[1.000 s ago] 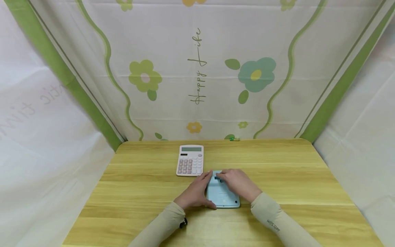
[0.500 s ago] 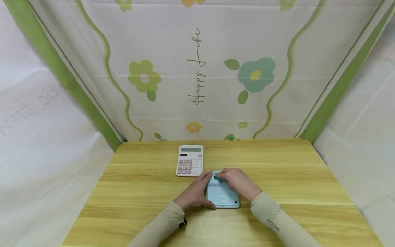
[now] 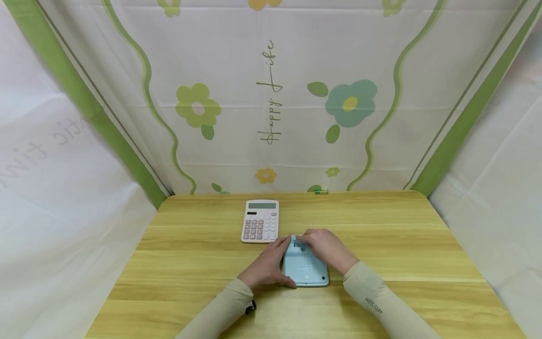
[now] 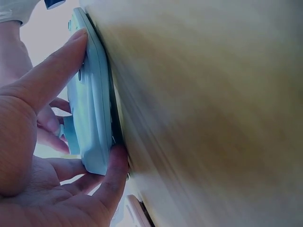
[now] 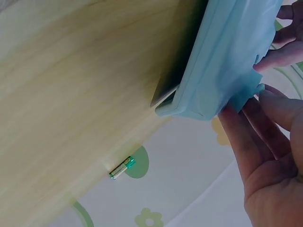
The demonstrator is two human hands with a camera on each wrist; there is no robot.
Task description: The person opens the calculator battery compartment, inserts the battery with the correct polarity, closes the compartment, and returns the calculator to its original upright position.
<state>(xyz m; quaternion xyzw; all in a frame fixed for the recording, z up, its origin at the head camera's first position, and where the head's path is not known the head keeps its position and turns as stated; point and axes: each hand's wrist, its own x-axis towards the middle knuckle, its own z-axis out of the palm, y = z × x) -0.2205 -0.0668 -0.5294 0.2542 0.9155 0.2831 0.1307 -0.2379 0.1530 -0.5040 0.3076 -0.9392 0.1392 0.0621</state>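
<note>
A light blue calculator point(image 3: 306, 270) lies face down on the table, its back upward. My left hand point(image 3: 267, 264) grips its left side, thumb at the near edge and fingers at the far end. At the far end of the back, my right hand point(image 3: 328, 250) pinches a small blue battery cover point(image 5: 247, 92) by its tab. The cover stands tilted out from the back, over the battery compartment point(image 3: 298, 244). In the left wrist view the cover point(image 4: 71, 135) also sticks out from the case. The calculator's keys are hidden underneath.
A pink-white calculator point(image 3: 260, 221) lies face up just beyond my left hand. A green battery point(image 3: 321, 192) lies at the table's back edge, by the printed curtain point(image 3: 296, 141). Fabric walls flank the wooden table point(image 3: 190, 263).
The right hand has shifted slightly at the far end of the blue calculator. The spot under its fingertips went from dark to lighter teal. The left hand keeps its grip.
</note>
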